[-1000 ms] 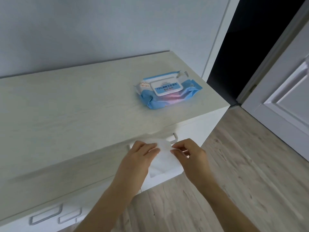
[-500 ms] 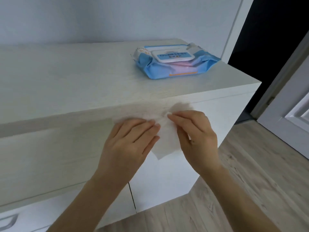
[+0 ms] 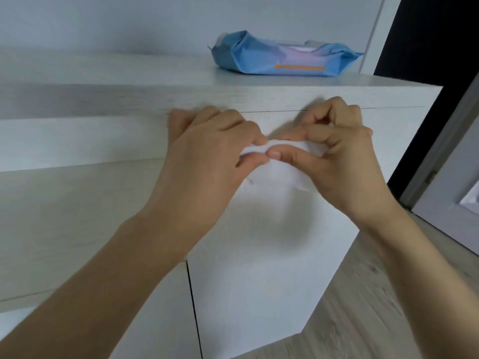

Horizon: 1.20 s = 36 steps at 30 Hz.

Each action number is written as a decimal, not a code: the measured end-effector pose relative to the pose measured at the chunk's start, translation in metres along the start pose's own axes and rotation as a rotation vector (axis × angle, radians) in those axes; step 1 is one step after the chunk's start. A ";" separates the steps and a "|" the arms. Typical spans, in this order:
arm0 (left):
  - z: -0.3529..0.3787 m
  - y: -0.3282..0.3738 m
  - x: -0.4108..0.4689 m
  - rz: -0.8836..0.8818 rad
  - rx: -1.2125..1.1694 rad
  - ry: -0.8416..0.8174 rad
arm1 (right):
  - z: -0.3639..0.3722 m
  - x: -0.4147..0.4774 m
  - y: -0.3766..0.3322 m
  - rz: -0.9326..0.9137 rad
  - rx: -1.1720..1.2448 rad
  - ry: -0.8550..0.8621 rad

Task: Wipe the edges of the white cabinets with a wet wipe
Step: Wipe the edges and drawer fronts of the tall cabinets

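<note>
A white wet wipe [image 3: 278, 149] is bunched between both hands in front of the white cabinet [image 3: 259, 268], just below its top front edge [image 3: 129, 99]. My left hand [image 3: 207, 156] pinches the wipe's left end with thumb and fingers. My right hand [image 3: 334, 154] pinches its right end, and a loose flap hangs below the fingers. Most of the wipe is hidden inside the two grips.
A blue pack of wet wipes [image 3: 282, 58] lies on the cabinet top at the back right. A dark doorway [image 3: 435, 60] and a white door [image 3: 456, 198] stand to the right. Wood floor [image 3: 375, 307] runs below the cabinet's right corner.
The view has dropped lower and closer to the cabinet front. The flat wipe has been gathered into a narrow bunch between the hands, which now sit nearer the top edge.
</note>
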<state>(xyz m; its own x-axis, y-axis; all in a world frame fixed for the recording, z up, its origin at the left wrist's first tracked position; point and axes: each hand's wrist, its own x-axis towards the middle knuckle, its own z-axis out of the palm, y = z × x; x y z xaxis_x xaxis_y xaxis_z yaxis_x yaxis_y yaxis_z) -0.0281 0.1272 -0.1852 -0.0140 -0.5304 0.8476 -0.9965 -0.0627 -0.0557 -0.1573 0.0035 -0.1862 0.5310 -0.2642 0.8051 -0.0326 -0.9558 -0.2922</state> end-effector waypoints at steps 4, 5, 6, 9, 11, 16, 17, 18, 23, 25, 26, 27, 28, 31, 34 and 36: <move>-0.015 -0.010 -0.012 0.051 0.135 0.061 | 0.018 0.002 -0.014 -0.043 0.006 0.022; -0.020 -0.011 -0.015 0.052 0.145 0.075 | 0.019 0.003 -0.016 -0.050 0.006 0.023; -0.022 -0.011 -0.016 0.051 0.141 0.094 | 0.018 0.004 -0.015 -0.061 -0.001 0.023; -0.015 0.001 -0.014 0.048 0.113 0.126 | 0.009 0.004 -0.009 -0.128 -0.056 0.017; -0.005 0.010 -0.008 0.047 0.122 0.129 | 0.003 0.007 -0.004 -0.176 -0.099 0.025; -0.013 0.002 -0.007 0.139 0.178 0.094 | 0.007 0.012 -0.013 -0.134 0.032 -0.013; -0.018 -0.001 -0.008 0.144 0.183 0.093 | 0.010 0.014 -0.017 -0.133 0.056 -0.027; -0.023 -0.003 -0.010 0.143 0.185 0.087 | 0.014 0.016 -0.021 -0.143 0.064 -0.043; -0.028 -0.014 -0.017 0.134 0.176 0.056 | 0.021 0.018 -0.028 -0.221 0.017 -0.075; -0.022 -0.013 -0.017 0.150 0.162 0.076 | 0.017 0.016 -0.020 -0.216 0.021 -0.065; -0.019 -0.011 -0.016 0.165 0.152 0.083 | 0.013 0.014 -0.014 -0.202 0.032 -0.056; -0.014 -0.007 -0.014 0.182 0.145 0.088 | 0.008 0.013 -0.006 -0.190 0.041 -0.043; -0.009 -0.003 -0.010 0.198 0.141 0.096 | 0.003 0.011 0.002 -0.177 0.049 -0.028; 0.012 0.014 0.003 0.222 0.145 0.120 | -0.011 0.004 0.021 -0.097 0.120 0.000; 0.030 0.030 0.012 0.193 0.137 0.162 | -0.019 0.002 0.033 -0.039 0.184 0.003; 0.037 0.032 0.013 0.173 0.124 0.167 | -0.020 0.002 0.039 -0.021 0.190 0.006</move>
<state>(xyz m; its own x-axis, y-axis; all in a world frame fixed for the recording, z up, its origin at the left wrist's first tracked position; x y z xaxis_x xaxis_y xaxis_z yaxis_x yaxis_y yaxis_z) -0.0573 0.0873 -0.1951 -0.2066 -0.3959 0.8948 -0.9606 -0.0920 -0.2624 -0.1746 -0.0366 -0.1857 0.5247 -0.2455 0.8151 0.1392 -0.9199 -0.3667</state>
